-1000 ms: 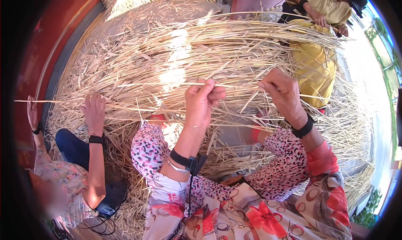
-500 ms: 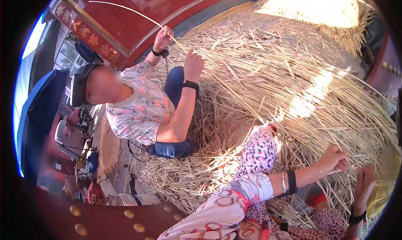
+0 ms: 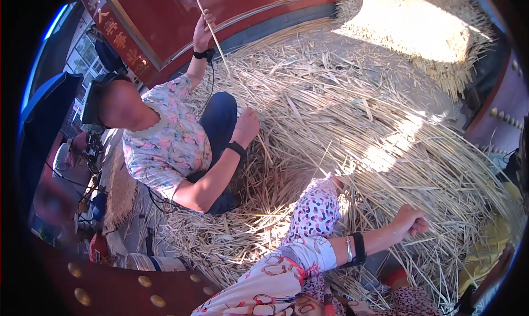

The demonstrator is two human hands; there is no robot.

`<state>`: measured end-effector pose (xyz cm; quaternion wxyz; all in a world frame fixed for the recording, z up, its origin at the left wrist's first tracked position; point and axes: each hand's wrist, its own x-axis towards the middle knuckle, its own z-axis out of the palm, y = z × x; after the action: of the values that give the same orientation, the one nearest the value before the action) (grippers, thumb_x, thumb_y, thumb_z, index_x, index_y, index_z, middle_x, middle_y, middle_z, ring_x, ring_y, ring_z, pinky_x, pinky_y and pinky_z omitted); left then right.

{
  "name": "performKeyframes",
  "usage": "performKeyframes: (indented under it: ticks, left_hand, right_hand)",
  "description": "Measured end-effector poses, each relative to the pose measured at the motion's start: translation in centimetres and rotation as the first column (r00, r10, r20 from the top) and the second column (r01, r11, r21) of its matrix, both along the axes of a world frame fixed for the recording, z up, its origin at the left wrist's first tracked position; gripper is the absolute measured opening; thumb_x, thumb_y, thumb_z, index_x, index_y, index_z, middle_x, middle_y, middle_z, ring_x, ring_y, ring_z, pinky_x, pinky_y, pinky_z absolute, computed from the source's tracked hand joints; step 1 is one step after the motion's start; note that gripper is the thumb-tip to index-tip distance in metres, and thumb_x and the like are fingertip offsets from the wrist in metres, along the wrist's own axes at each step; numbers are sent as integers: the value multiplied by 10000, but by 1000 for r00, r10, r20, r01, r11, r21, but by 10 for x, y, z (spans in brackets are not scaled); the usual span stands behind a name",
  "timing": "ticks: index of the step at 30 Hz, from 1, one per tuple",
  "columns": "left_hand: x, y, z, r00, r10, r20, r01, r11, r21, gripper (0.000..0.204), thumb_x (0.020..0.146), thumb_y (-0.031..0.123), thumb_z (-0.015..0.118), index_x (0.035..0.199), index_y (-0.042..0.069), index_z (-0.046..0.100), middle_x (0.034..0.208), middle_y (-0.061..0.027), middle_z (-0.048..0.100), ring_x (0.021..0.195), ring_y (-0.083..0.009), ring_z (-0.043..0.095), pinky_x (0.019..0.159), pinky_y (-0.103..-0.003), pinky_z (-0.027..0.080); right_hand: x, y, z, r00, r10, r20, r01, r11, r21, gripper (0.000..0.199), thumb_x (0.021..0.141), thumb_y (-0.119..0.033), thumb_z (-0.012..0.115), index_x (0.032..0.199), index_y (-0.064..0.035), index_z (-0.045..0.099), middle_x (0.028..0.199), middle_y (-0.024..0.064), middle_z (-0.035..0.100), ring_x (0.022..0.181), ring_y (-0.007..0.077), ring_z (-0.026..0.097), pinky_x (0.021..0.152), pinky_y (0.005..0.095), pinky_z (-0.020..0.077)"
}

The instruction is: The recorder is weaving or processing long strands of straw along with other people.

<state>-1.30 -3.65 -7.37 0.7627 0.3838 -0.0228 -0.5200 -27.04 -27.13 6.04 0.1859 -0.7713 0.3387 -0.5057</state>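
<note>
My left hand is closed, its fingers curled in above the heap of long dry stalks. What it holds, if anything, is too small to make out. A bracelet and a black band circle that wrist. At the lower right rim my right hand is dark and smeared, its fingers not readable, close to a yellow cloth or bag. My knee in spotted cloth rests among the stalks, left of my left hand.
A co-worker squats to the left on the stalks. One hand raises a long pale stalk; the other is closed lower down. A red panel stands behind, a woven straw mat at the far right. A studded red surface borders the near left.
The view has shifted, moving the scene leftward. My right hand has gone outward to the right rim. The co-worker's stalk now stands more upright, and their other hand has come down from it.
</note>
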Motion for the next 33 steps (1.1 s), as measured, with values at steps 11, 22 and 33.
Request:
performKeyframes:
  ticks: [11,22,33]
  left_hand:
    - [2,11,19,998,-49,47,51,998,-42,179,903,188,554,893,15,597,763,-113,673,618,-151,660,444,-216,459]
    - [10,-1,20,993,12,119,-13,1000,3,159,902,160,596,852,11,575,722,-102,642,580,-140,616,451,-208,446]
    - [-26,-4,25,953,-135,270,182,971,-157,143,930,176,530,901,36,528,721,-84,646,589,-135,652,440,-199,424]
  right_hand:
    - [52,114,-10,670,594,-445,-420,798,432,185,807,-104,603,690,36,575,589,149,539,539,291,529,523,366,393]
    - [16,66,-19,693,560,-455,-360,815,455,199,802,-200,669,812,-6,628,689,137,602,627,298,582,601,371,449]
    - [46,88,-81,797,588,-142,-464,745,479,119,803,-49,596,710,-50,523,675,-9,449,628,93,406,576,256,342]
